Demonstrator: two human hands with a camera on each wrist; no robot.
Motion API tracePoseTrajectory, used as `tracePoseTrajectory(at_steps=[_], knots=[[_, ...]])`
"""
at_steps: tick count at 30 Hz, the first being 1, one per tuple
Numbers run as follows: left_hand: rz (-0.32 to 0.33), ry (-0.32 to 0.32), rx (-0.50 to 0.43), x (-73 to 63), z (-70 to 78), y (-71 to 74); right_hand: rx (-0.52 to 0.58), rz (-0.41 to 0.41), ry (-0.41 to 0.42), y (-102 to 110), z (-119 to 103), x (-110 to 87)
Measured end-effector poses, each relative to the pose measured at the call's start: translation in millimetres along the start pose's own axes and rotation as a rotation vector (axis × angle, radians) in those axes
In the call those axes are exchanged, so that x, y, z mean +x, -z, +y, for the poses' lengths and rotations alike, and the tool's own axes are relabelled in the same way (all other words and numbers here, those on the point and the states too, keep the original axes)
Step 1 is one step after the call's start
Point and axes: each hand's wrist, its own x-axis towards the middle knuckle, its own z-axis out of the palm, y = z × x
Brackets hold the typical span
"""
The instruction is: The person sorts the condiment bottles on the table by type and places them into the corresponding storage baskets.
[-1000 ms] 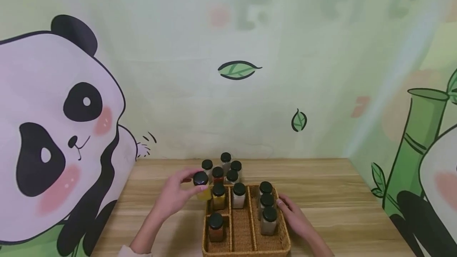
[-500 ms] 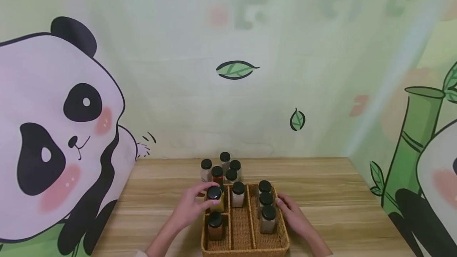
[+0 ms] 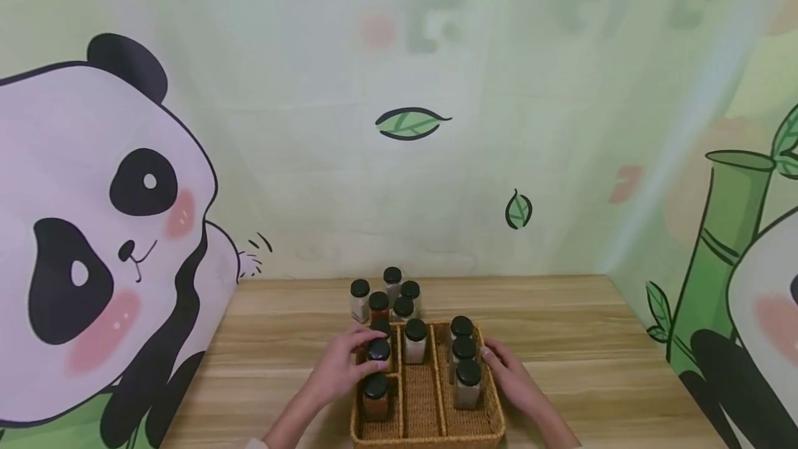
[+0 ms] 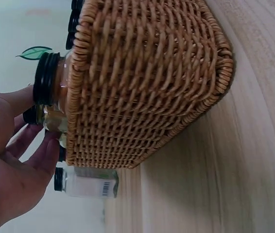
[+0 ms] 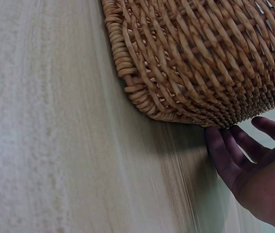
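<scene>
In the head view my left hand [image 3: 339,366] pinches a black-lidded spice jar [image 3: 378,350] with thumb and fingers. That jar sits in the back left compartment of a wicker basket [image 3: 430,443], in front of another jar there. The left wrist view shows its yellowish glass [image 4: 55,120] beyond the rim, fingers around it. A reddish-brown jar [image 3: 376,404] stands in the front left compartment. On the basket's right side, my right hand [image 3: 512,377] touches the outer wall; the right wrist view shows its fingers [image 5: 223,155] nearly straight against the lower wicker.
A white-filled jar [image 3: 415,345] stands at the back of the middle compartment. Three jars line the right compartment, the front one [image 3: 468,386] greyish. Several more jars [image 3: 359,302] stand on the wooden table [image 3: 561,317] behind the basket, near a panda-printed backdrop [image 3: 312,158].
My left hand has carried the yellowish jar from beside the basket's back left corner over the rim and lowered it into the back left compartment. The right hand stays at the basket's side.
</scene>
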Motion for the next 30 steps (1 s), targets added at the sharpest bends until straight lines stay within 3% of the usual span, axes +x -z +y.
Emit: tracePoseTrajectory(at_steps=[12, 22, 26, 30], knots=[[-0.053, 0.093, -0.039, 5.4, -0.6, 6.5, -0.019, 0.020, -0.003, 0.1, -0.9, 0.3], [-0.041, 0.015, 0.069, 3.8, -9.9, 2.4, -0.002, 0.012, -0.008, -0.9, 0.2, -0.8], [-0.042, 0.037, 0.015, 2.8, -10.0, 4.8, -0.003, 0.009, -0.005, -1.5, 2.4, -0.4], [-0.012, 0.096, -0.103, 7.9, -7.9, 12.3, -0.007, 0.018, -0.004, -1.0, 2.1, -0.3]])
